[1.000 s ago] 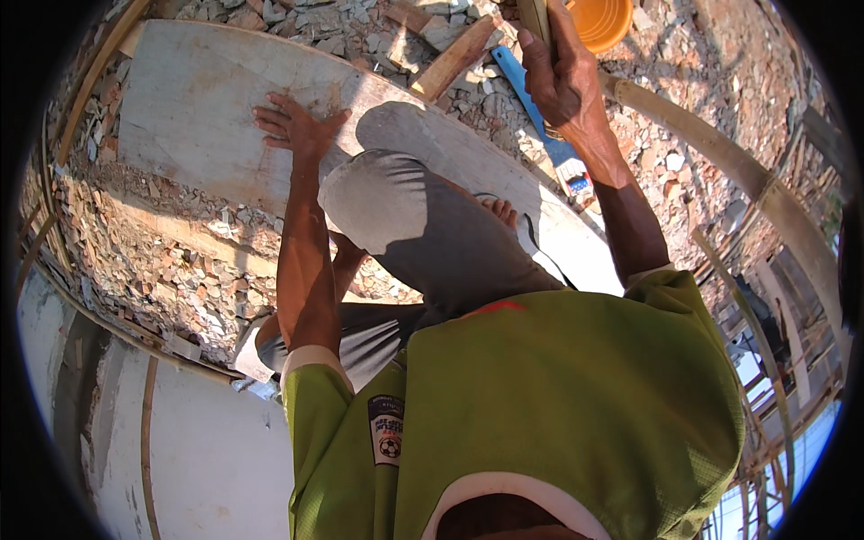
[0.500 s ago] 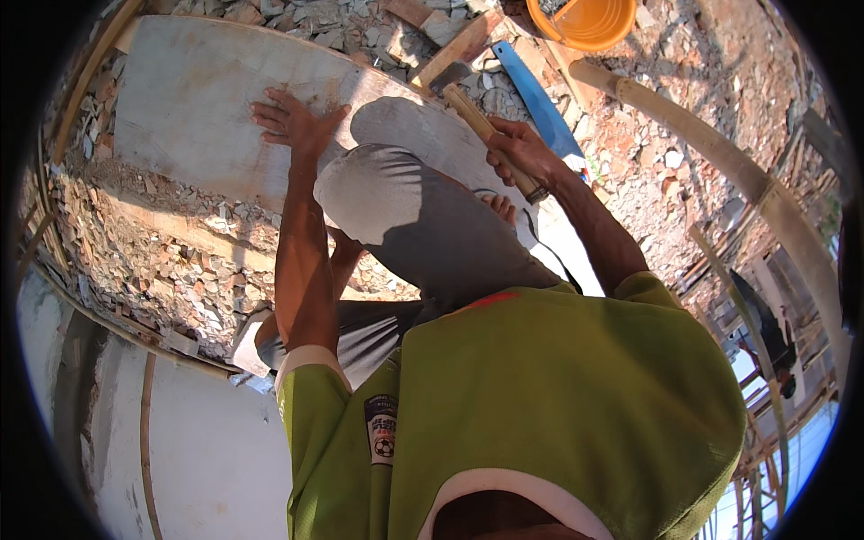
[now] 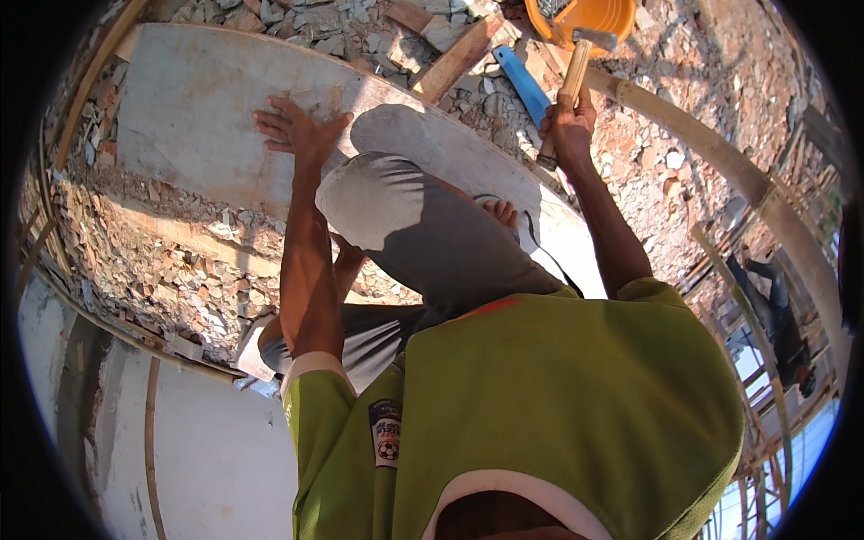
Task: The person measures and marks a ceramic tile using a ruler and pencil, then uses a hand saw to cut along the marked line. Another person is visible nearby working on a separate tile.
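Note:
With fingers spread, my left hand (image 3: pixel 301 132) lies flat on a wide grey board (image 3: pixel 198 99). My right hand (image 3: pixel 569 130) is wrapped round the wooden handle of a hammer (image 3: pixel 578 76), raised to the right of the board. The metal hammer head points away from me, in front of the orange basin. Partly behind my right hand lies a handsaw with a blue blade (image 3: pixel 520 81). My bent knee (image 3: pixel 378 184) and one foot (image 3: pixel 502 214) are over the board, between my arms.
An orange basin (image 3: pixel 616 20) with small things in it stands at the far right. Wooden offcuts (image 3: pixel 459 58) and broken rubble (image 3: pixel 666 180) surround the board. A thick bamboo pole (image 3: pixel 702 130) curves along the right, and a person (image 3: pixel 778 315) is beyond it.
My right hand has swung the hammer up and to the right, from above the board to beside the orange basin. The left hand stays in place on the board.

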The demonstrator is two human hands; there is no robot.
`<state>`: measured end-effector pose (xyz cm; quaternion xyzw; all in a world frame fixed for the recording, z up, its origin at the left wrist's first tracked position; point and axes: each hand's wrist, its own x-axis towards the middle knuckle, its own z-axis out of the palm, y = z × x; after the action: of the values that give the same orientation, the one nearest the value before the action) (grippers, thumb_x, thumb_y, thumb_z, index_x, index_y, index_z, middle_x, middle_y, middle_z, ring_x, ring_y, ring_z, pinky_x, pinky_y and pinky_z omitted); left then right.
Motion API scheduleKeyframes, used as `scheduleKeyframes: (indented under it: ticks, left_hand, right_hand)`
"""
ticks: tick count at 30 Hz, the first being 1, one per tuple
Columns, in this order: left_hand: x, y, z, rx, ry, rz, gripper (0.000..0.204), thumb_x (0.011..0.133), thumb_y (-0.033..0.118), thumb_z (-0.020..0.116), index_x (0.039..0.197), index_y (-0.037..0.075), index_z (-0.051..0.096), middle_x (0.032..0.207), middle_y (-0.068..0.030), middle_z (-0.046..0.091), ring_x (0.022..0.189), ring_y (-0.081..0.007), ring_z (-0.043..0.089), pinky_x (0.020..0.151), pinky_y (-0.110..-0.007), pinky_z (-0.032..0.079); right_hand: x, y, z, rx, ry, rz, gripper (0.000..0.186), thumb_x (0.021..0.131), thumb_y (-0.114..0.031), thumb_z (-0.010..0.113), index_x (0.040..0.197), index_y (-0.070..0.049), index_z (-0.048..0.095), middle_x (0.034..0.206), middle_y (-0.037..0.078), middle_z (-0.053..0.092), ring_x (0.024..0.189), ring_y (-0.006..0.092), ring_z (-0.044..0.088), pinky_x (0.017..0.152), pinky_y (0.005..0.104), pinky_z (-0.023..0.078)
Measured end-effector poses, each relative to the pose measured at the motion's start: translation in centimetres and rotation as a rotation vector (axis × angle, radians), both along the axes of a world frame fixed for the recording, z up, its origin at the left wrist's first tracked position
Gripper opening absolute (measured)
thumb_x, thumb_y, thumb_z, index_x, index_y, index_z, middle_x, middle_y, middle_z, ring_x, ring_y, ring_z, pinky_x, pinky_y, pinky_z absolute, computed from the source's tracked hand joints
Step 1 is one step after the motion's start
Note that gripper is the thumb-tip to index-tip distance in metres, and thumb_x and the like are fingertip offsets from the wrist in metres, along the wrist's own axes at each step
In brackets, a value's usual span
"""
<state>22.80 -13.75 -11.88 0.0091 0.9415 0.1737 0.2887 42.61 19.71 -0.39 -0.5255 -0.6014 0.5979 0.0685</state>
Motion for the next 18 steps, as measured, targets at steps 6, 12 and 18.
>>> scheduleKeyframes:
  ticks: [6, 12, 18]
  left_hand:
    - [-2.7, 1.7, -0.4, 0.045, -0.002, -0.035, 0.154, 0.057, 0.052, 0.09, 0.147, -0.001, -0.024, 0.145, -0.0399, -0.032, 0.135, -0.0509, -0.036, 0.104, -0.07, -0.015]
    - [-1.8, 0.9, -0.3, -0.011, -0.001, -0.035, 0.158, 0.054, 0.057, 0.089, 0.147, 0.001, -0.025, 0.147, -0.0377, -0.032, 0.136, -0.0504, -0.035, 0.104, -0.071, -0.013]
    - [-1.6, 0.8, -0.8, 0.0, 0.011, -0.06, 0.162, 0.05, 0.064, 0.088, 0.148, 0.003, -0.025, 0.147, -0.0383, -0.03, 0.137, -0.0505, -0.032, 0.104, -0.071, -0.012]
  right_hand:
    - [1.4, -2.1, 0.8, -0.514, -0.305, 0.698, 0.049, 0.1, -0.027, 0.051, 0.145, -0.01, 0.041, 0.063, 0.0, 0.05, 0.046, 0.009, 0.049, 0.042, 0.0274, 0.043]
    - [-8.2, 0.7, 3.1, 0.099, 0.087, 0.555, 0.052, 0.101, -0.019, 0.047, 0.15, -0.012, 0.033, 0.061, 0.003, 0.052, 0.045, 0.0084, 0.051, 0.04, 0.0265, 0.043]
    - [-16.9, -1.3, -1.1, 0.811, 0.426, 0.772, 0.045, 0.099, -0.018, 0.052, 0.142, -0.008, 0.044, 0.065, 0.008, 0.058, 0.044, 0.0169, 0.053, 0.041, 0.0317, 0.044]
